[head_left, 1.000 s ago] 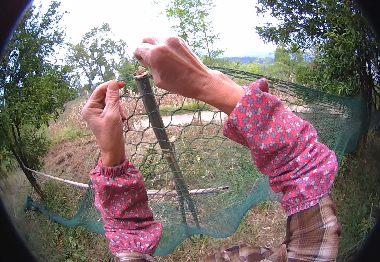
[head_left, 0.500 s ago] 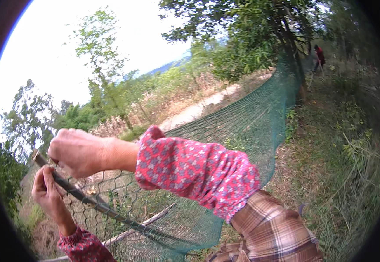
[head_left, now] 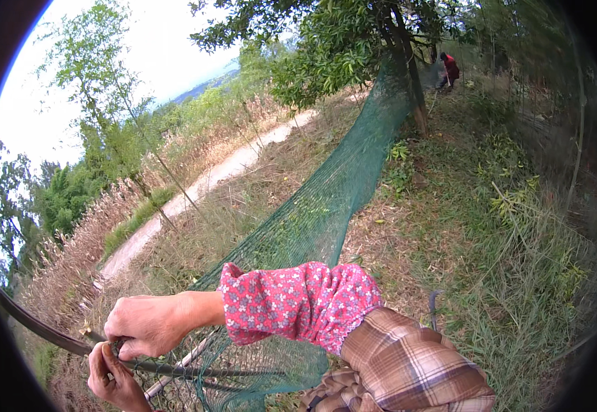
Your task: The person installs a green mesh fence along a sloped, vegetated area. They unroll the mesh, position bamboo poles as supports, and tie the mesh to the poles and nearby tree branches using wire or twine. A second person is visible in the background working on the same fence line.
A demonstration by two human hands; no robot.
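My right hand [head_left: 148,325] is closed, fingers curled down at the edge of a green net [head_left: 326,199], whose mesh runs up to them. Just below it, my left hand [head_left: 114,379] has thumb and fingers pinched together; what lies between the tips is too small to make out. Both hands meet at a dark, slender pole [head_left: 44,331] that passes behind and under them. A cut stick end [head_left: 92,335] pokes out beside my right knuckles. The net stretches from my hands to a tree at the back. My right arm wears a floral sleeve cover [head_left: 298,302] over plaid.
The far end of the net reaches the tree trunk [head_left: 408,82]. A person in red [head_left: 449,71] bends over behind it. A pale path [head_left: 209,180] runs along the left past dry stalks. A curved dark object [head_left: 433,309] stands in the grass on the right.
My hands sit lower in the picture and remain close together. The view has shifted, so the dark pole now shows to the left of my hands. The person in red has bent lower.
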